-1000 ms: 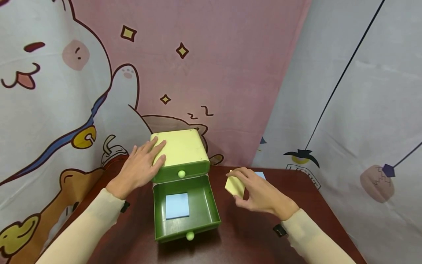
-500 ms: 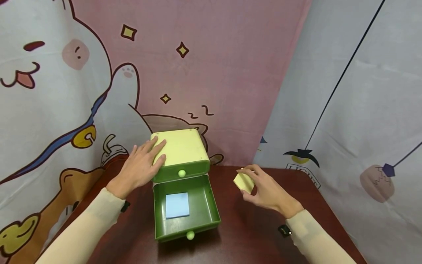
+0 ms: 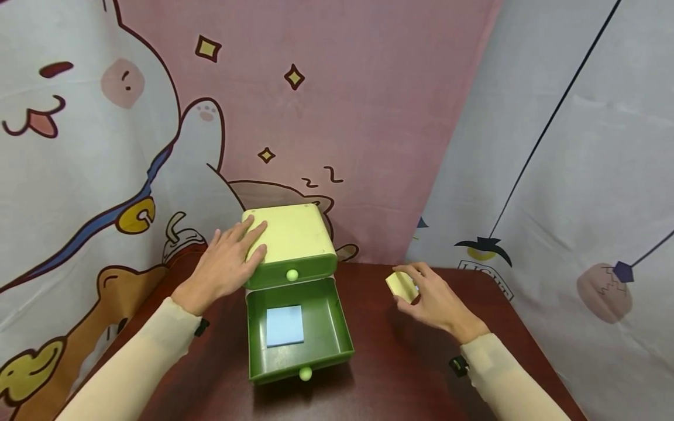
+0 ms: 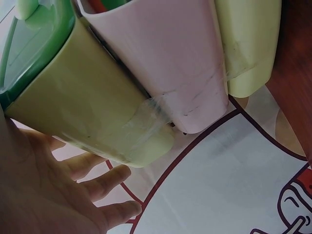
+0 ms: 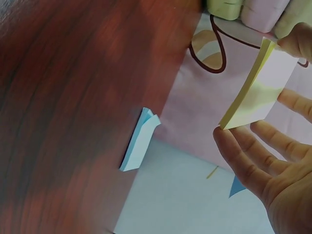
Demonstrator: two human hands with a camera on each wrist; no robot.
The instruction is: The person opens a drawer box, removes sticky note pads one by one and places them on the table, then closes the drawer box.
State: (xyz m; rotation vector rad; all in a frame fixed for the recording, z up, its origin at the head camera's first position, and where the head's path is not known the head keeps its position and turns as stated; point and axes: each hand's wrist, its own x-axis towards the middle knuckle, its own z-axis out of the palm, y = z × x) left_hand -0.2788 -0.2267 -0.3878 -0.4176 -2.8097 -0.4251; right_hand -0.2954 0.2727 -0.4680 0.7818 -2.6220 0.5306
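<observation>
A small drawer unit (image 3: 295, 234) with a pale yellow top and green drawer fronts stands left of centre on the table. My left hand (image 3: 221, 266) rests on the left part of its top, fingers spread. Below the top drawer, a green drawer (image 3: 321, 327) is pulled out, and a blue sticky-note pad (image 3: 285, 325) lies in it. To the right, my right hand (image 3: 439, 301) pinches a yellow sticky-note pad (image 3: 402, 287) by its edges, above the table. Another blue sticky-note pad (image 5: 140, 141) lies on the table, mostly hidden behind that hand in the head view.
The dark red-brown table (image 3: 379, 374) ends at a printed cloth backdrop (image 3: 358, 128) behind and beside it. In the left wrist view, the unit's pink tier (image 4: 170, 58) sits between two yellow ones. Round green knobs (image 3: 305, 373) stick out from the drawer fronts.
My right hand has moved to the right and slightly back with the yellow sticky-note pad, away from the drawer unit. The left hand stays on the unit's top, and the drawer is unchanged.
</observation>
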